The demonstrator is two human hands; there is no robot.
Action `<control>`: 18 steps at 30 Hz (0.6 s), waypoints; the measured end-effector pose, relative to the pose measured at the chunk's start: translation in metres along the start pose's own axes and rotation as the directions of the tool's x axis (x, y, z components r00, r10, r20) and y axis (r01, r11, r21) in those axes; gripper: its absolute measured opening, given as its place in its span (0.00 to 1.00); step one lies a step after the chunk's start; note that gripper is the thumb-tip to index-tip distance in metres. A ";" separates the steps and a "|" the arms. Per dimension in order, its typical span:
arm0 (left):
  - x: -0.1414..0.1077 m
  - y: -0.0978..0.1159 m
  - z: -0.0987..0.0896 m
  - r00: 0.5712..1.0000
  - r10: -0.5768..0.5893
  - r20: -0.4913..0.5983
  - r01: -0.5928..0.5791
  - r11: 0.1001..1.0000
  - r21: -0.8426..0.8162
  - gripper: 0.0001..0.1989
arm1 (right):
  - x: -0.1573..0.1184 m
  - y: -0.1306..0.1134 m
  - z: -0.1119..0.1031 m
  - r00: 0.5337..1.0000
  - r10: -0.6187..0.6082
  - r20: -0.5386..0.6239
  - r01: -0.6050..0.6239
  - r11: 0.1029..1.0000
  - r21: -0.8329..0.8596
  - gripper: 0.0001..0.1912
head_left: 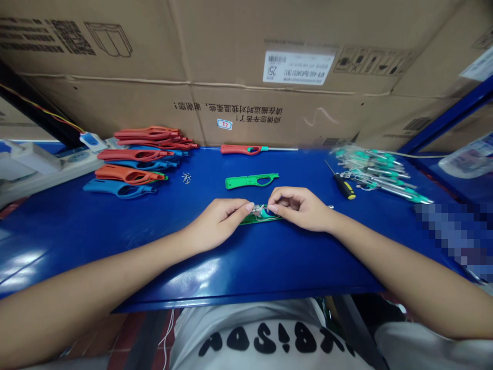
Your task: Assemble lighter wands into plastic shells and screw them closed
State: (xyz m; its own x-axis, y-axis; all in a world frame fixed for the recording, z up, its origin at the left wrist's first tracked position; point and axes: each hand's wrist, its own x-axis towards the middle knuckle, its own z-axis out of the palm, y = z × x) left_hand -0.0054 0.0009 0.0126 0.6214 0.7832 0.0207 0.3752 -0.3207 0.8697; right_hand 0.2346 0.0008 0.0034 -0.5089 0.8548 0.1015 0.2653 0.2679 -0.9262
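Observation:
In front of me on the table lies a green lighter handle half [252,221] with teal and metallic inner parts and a thin white wire [265,218] in it. My left hand [217,221] pinches a small silvery part [256,208] at the handle's left end. My right hand [302,208] is closed, thumb and forefinger pinched on the wire near the teal part; the fingers hide some of it. A metal tip [330,207] shows beyond the right hand. Just behind the hands rests the other green handle half [246,182], its inside facing up.
Red, orange and blue handle shells [119,173] are stacked at left, beside a power strip [73,167]. Small screws [186,178] lie near them. A red lighter [239,149] sits at the back. On the right are a screwdriver [344,186] and teal-and-metal lighter inserts [389,174]. Cardboard boxes [231,61] wall the back.

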 end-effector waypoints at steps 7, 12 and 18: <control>0.000 0.002 0.000 1.000 0.004 -0.001 -0.004 1.000 0.000 0.22 | 0.000 0.000 0.000 1.000 0.002 0.006 -0.002 1.000 -0.005 0.15; 0.001 0.002 -0.001 1.000 0.016 0.004 -0.016 1.000 0.011 0.21 | 0.001 0.001 0.000 1.000 -0.003 0.004 0.003 1.000 0.012 0.15; 0.001 0.002 0.000 1.000 0.021 0.010 -0.021 1.000 0.019 0.21 | 0.001 0.001 0.000 1.000 -0.013 0.005 0.013 1.000 0.016 0.13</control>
State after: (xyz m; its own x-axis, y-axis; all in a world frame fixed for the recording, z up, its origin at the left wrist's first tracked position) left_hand -0.0042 0.0015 0.0142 0.6355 0.7713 0.0340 0.3755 -0.3473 0.8593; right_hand 0.2342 0.0014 0.0027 -0.5160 0.8492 0.1119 0.2458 0.2719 -0.9304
